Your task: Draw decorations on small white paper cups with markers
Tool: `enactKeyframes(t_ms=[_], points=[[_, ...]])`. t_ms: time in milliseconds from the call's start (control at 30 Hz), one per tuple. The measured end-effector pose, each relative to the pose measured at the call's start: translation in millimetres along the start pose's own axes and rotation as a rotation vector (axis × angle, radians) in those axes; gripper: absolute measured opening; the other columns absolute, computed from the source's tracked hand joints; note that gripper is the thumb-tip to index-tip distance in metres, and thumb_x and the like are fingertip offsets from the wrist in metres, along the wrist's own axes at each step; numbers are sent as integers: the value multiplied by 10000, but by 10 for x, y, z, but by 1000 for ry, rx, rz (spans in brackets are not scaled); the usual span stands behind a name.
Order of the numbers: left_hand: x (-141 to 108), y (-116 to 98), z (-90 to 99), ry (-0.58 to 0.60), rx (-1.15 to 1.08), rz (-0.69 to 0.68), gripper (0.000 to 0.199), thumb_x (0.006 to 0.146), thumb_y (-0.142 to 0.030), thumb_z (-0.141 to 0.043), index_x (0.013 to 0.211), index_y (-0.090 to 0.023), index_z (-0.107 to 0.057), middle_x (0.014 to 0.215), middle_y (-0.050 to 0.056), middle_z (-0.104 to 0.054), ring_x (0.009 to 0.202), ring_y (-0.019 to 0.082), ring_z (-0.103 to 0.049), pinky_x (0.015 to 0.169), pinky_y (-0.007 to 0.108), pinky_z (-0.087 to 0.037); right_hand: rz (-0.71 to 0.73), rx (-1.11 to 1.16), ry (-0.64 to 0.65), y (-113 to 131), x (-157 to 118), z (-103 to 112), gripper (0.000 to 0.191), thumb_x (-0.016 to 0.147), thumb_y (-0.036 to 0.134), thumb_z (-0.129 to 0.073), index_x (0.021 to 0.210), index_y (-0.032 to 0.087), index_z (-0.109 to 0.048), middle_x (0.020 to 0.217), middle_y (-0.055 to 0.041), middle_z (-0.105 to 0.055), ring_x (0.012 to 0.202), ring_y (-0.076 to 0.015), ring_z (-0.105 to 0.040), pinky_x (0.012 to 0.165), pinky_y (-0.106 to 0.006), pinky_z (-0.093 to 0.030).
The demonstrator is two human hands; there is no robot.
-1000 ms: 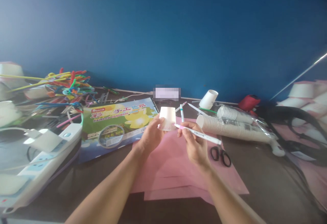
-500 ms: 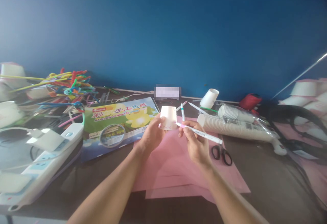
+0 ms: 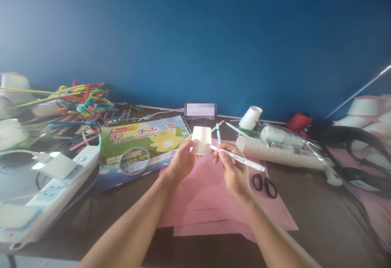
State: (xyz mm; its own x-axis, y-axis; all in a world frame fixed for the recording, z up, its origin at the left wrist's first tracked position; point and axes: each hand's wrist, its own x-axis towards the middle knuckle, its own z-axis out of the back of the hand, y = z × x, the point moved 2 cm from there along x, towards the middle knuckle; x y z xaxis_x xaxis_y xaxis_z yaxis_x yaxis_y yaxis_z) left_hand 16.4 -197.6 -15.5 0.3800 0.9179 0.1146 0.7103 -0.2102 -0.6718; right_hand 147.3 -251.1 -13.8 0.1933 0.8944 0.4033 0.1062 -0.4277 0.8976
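My left hand (image 3: 183,159) is closed around the side of a white paper cup (image 3: 201,137), held upside down over pink paper. Short pink strokes run along the cup's lower edge. In my right hand (image 3: 233,172) is a white marker (image 3: 244,160), pinched between thumb and fingers, its pink end pointing at the cup's lower right side. Whether the tip touches the cup I cannot tell. Beneath both hands lie sheets of pink paper (image 3: 201,211). Black-handled scissors (image 3: 265,185) rest at their right edge, partly behind my right wrist.
A coloured-paper pack (image 3: 143,137) with a roll of tape (image 3: 134,161) on it lies left. Beyond are a power strip (image 3: 51,198) and pipe cleaners (image 3: 87,101). Stacked paper cups (image 3: 281,152), a single cup (image 3: 251,117) and a green-banded marker (image 3: 218,132) sit to the right and behind.
The marker's pink end has shifted very slightly at the cup's lower right side. Both hands keep their hold, and the pink strokes show a little more clearly.
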Motion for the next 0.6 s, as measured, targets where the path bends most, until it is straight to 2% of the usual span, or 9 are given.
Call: enactKeyframes(t_ms=[300,600], points=[[1,14,12,-1,10,-6,207,777,-253,-608,954,-152,-646,840,32,-665,744,160,-607,723,293,-448,14,9,24,8,0,-6,103,889,293,-579,958,227,-617,727,19,-613,645,-127,-549,703,-322,-432],[3,9,22,-15,18,-6,152,788,-247,-574,902,-163,-629,832,32,-665,740,167,-613,719,300,-441,0,-26,11,-21,-2,15,129,872,319,-592,941,214,-622,706,10,-614,644,-140,-556,663,-314,-435]])
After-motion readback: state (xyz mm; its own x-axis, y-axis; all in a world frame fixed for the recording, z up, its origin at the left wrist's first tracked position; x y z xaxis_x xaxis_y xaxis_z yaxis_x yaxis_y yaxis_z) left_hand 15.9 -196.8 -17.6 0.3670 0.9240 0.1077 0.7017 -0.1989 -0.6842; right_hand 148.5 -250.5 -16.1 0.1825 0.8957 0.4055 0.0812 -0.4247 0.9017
